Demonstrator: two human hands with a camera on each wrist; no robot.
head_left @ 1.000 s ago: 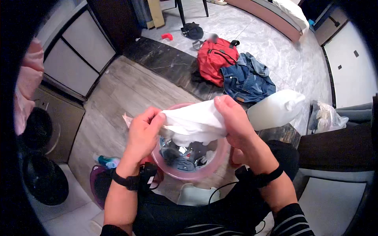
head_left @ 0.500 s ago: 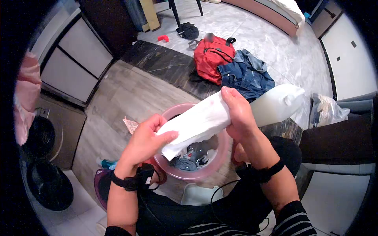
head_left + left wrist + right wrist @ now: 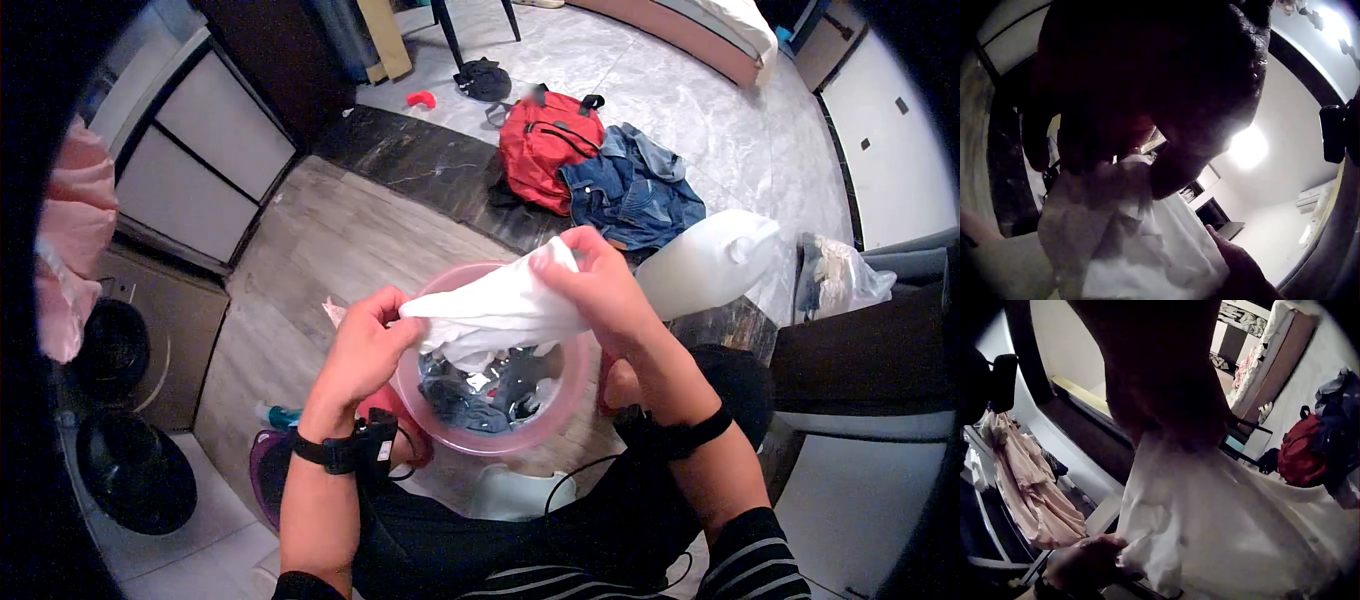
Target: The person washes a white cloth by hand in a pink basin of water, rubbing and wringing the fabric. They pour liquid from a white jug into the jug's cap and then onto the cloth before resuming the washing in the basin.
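A damp-looking white cloth (image 3: pixel 495 305) is stretched between both hands above a pink basin (image 3: pixel 560 400). My left hand (image 3: pixel 365 345) pinches its left end between thumb and fingers. At the other end, my right hand (image 3: pixel 600 285) grips the cloth, thumb on top. Below, dark and grey-blue clothes (image 3: pixel 480 410) lie in the basin's water. In the left wrist view, the white cloth (image 3: pixel 1147 244) hangs from the shadowed fingers. Gathered folds of it show under the right hand in the right wrist view.
A large whitish plastic jug (image 3: pixel 705 265) stands just beyond my right hand. Behind the basin lie a red backpack (image 3: pixel 545 150) and a denim jacket (image 3: pixel 635 190). Black round pans (image 3: pixel 135 470) are at the left, and a pale stool (image 3: pixel 520 490) is between the legs.
The cloth was slack, then turned flat and slanted with its left end lower; now it is bunched and pulled between the hands again. Both hands have shifted slightly and keep their hold.
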